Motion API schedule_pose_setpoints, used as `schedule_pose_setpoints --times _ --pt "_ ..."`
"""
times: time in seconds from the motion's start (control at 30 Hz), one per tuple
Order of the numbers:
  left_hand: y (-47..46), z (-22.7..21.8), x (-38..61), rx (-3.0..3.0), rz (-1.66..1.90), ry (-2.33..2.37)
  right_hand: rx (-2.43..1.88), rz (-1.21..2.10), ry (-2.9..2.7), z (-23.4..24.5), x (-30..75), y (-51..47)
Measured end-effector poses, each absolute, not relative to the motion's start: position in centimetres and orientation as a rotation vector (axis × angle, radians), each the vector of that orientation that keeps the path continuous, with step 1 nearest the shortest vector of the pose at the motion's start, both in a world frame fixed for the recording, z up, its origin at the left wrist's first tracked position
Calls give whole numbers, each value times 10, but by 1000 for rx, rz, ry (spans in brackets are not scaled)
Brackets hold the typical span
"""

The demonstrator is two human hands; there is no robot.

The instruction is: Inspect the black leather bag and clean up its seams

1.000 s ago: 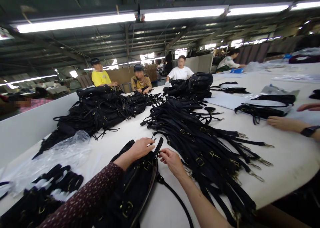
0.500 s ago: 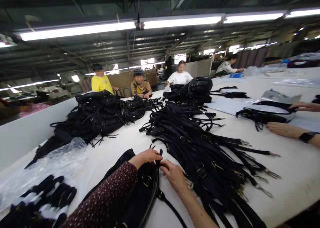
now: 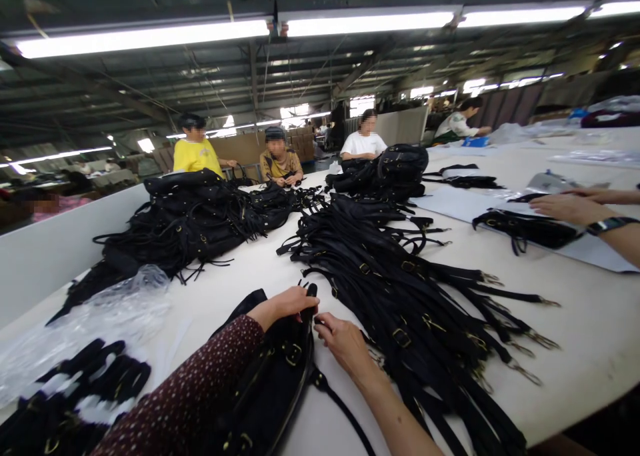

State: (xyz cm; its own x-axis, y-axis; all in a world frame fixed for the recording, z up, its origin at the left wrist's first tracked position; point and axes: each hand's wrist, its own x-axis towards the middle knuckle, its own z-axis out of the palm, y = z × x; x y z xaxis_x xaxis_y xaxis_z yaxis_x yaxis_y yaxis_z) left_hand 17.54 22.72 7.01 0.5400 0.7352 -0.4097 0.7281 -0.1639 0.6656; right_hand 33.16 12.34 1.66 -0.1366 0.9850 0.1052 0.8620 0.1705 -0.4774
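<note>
A black bag (image 3: 273, 383) with brass buckles and a long zipped edge lies on the white table in front of me. My left hand (image 3: 287, 304), in a dark dotted sleeve, reaches over the bag and pinches the black strap end (image 3: 313, 289) standing up at its far tip. Close beside it, my right hand (image 3: 345, 343) has thumb and forefinger pressed together at the bag's edge; what lies between them is too small to tell. A thin black handle (image 3: 345, 409) runs from the bag's right side towards me.
Black straps with metal clips (image 3: 400, 289) lie heaped right of the bag. Black bags (image 3: 200, 216) are piled at far left, near clear plastic (image 3: 125, 303) and bundled black straps (image 3: 95, 383). A co-worker's hands (image 3: 575, 206) handle another bag at right. Several people work behind the table.
Both my hands stay at the bag's far tip and shift only slightly. At right, the co-worker's hands have moved over the top of their bag. The view has tilted a little.
</note>
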Motion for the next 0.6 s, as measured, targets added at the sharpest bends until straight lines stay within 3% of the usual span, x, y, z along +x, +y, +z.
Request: schedule_pose_setpoints --times 0.33,0.6 --pt "232 64 181 2148 73 1506 -1749 249 -2415 35 298 89" --pt "228 70 171 1984 -71 1147 -1862 456 -2298 27 324 83"
